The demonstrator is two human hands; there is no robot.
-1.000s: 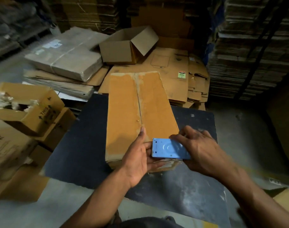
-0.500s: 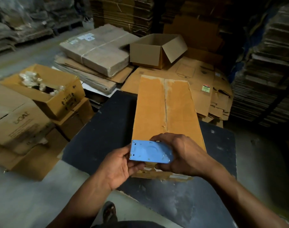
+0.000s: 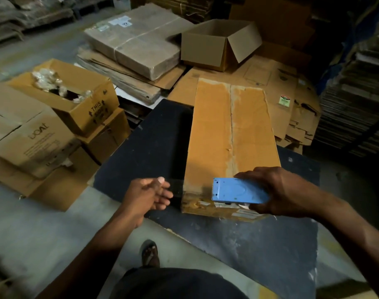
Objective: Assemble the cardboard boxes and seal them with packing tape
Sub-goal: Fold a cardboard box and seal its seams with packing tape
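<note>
A long brown cardboard box (image 3: 231,134) lies on a dark mat (image 3: 149,147), its two top flaps folded shut with a seam down the middle. My right hand (image 3: 287,190) grips a blue tape dispenser (image 3: 238,190) over the box's near end. A strip of clear tape (image 3: 176,186) stretches left from the dispenser. My left hand (image 3: 148,194) pinches the tape's free end, just left of the box's near corner.
An open empty box (image 3: 218,46) stands on flattened cartons (image 3: 292,93) behind. A strapped bundle of flat cardboard (image 3: 136,39) lies back left. Stacked boxes (image 3: 44,126) crowd the left, one open with plastic inside. Cardboard stacks (image 3: 356,93) rise at right. My sandalled foot (image 3: 150,253) is below.
My left hand has left the dispenser and moved left, drawing out a strip of tape. The dispenser and right hand shifted right over the box's near end.
</note>
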